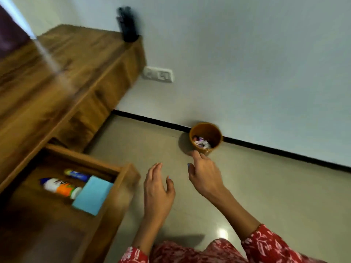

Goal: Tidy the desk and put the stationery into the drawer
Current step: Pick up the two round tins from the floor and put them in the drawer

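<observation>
Nearest the camera we see red floral sleeves (269,243) at the lower edge, from which both forearms extend over the pale floor (266,186). The left hand (157,190) hangs just beside the front corner of the open wooden drawer (121,186), its fingers straight and loosely spread, holding nothing. The right hand (205,177) reaches farther out, fingers relaxed and apart, also holding nothing, its fingertips near the rim of a small orange bin (206,137); we cannot tell whether they touch it. Inside the drawer we note a light blue rectangular pad (93,194) lying against the right wall, a white-and-orange glue bottle (58,186) on its side just left of it, and a blue tube (77,174) behind both. The bin stands against the black skirting and contains crumpled scraps. Above the drawer the desk top (47,63) runs to the wall, bearing a blurred dark pen holder (127,25) at its far corner. A white switch plate (158,74) sits on the wall (247,54) beside the desk.
</observation>
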